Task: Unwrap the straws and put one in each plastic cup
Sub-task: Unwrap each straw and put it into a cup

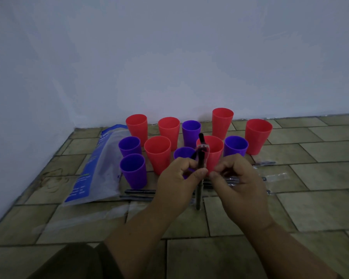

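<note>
Straw (pixel 200 158), thin black tube, is held upright just in front of the cups, clear crinkly wrapper (pixel 203 147) bunched near its top. Left hand (pixel 177 176) & right hand (pixel 240 178) both pinch it mid-length w/ curled fingers. Smooth tapered plastic cups, red (pixel 158 152) & purple (pixel 133 170), stand on beige tiled floor (pixel 290 208) by a plain pale wall (pixel 169 57); more wrapped straws (pixel 139 191) lie flat under the hands, glossy clear-blue bag (pixel 97 168) at left.

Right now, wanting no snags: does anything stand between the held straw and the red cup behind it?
Nothing visible blocks the red cup; only clear wrapper clings to the straw pinched by left hand and right hand.
</note>
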